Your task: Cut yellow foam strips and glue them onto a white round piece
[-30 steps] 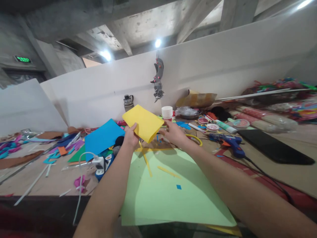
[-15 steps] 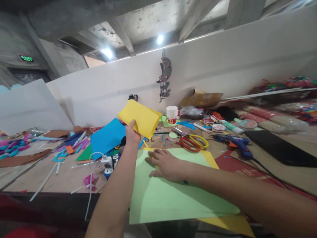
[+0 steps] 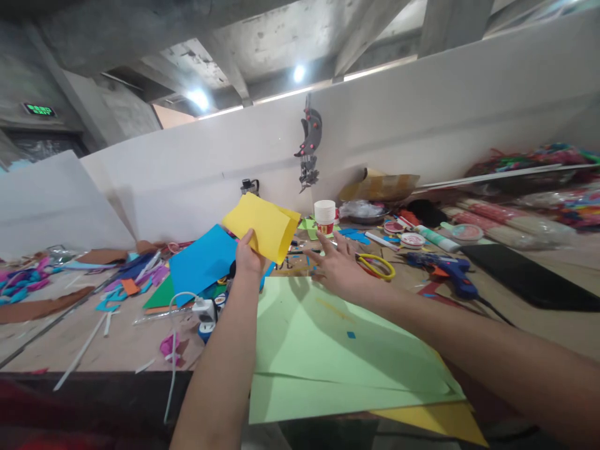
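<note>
A folded piece of yellow paper (image 3: 267, 226) is pinched in my left hand (image 3: 248, 255), held up above the table with the thumb on its near face. My right hand (image 3: 340, 267) is spread just past the far edge of the light green paper sheets (image 3: 304, 350), with nothing in its fingers. Beside and partly behind that hand are scissors (image 3: 385, 265); only part of the handles shows. On the green sheets lie a small blue scrap (image 3: 351, 335) and a thin yellow strip (image 3: 335, 309). A yellow sheet (image 3: 435, 420) sticks out underneath at the near edge.
Blue paper (image 3: 202, 259) and a white plug (image 3: 205, 309) with its cable are left of my left arm. Paper cups (image 3: 324, 215) stand at the back. A blue glue gun (image 3: 454, 275) and a black flat panel (image 3: 525, 278) lie on the right.
My right hand has lifted off the green sheets and moved forward and right, towards the scissors. The sheets have slid slightly towards me. My left hand still holds the yellow paper, slightly lower.
</note>
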### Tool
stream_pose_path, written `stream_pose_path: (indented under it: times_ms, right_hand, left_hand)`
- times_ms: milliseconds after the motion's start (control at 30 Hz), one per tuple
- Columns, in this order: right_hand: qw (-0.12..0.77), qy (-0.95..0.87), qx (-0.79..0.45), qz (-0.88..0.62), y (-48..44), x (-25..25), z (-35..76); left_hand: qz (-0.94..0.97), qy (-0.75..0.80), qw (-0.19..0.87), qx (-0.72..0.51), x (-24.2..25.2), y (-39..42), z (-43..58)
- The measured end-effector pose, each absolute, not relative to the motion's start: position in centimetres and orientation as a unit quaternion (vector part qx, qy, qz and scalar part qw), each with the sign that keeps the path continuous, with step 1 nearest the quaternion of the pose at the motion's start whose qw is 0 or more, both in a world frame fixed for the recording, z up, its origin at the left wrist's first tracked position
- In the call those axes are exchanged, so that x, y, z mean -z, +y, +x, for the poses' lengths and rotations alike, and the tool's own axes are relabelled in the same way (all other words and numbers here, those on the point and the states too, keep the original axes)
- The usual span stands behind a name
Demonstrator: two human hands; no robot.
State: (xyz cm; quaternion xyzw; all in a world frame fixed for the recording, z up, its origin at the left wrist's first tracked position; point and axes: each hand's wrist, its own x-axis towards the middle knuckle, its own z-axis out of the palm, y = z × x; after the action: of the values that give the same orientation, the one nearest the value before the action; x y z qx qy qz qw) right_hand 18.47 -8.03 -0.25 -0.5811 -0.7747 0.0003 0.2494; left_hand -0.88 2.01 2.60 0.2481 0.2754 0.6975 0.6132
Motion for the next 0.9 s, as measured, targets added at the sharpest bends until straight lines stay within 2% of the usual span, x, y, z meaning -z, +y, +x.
stream_pose_path:
  times_ms: [100,200,300,533,633,733,900]
  right_hand:
    - [0.215,-0.840,-0.041,-0.497,-12.4,0.0,17.6]
    - [0.127,-0.882,-0.116,-0.439,-16.6,0.5,16.5]
    - [0.069,-0.882,-0.115,-0.452,-18.8,0.8,15.6]
    - [0.012,-0.906,-0.074,-0.416,-18.9,0.4,14.5]
    - [0.063,-0.879,-0.087,-0.464,-18.4,-0.5,15.6]
    - [0.189,-0.818,-0.096,-0.535,-16.7,-2.6,18.4]
    - [0.379,-0.692,0.026,-0.613,-11.7,-7.2,25.2]
  left_hand:
    - [0.241,0.278,0.616,-0.697,-2.7,1.8,-0.9]
    - [0.232,0.284,0.617,-0.696,-2.5,1.8,-0.8]
    - [0.233,0.294,0.622,-0.688,-2.0,2.1,-0.8]
    - [0.256,0.323,0.609,-0.678,-1.7,2.9,-1.2]
    - [0.246,0.322,0.591,-0.698,-2.9,2.7,-2.1]
    - [0.262,0.287,0.564,-0.729,-4.0,2.2,-3.4]
    - [0.294,0.258,0.536,-0.748,-4.6,1.3,-3.9]
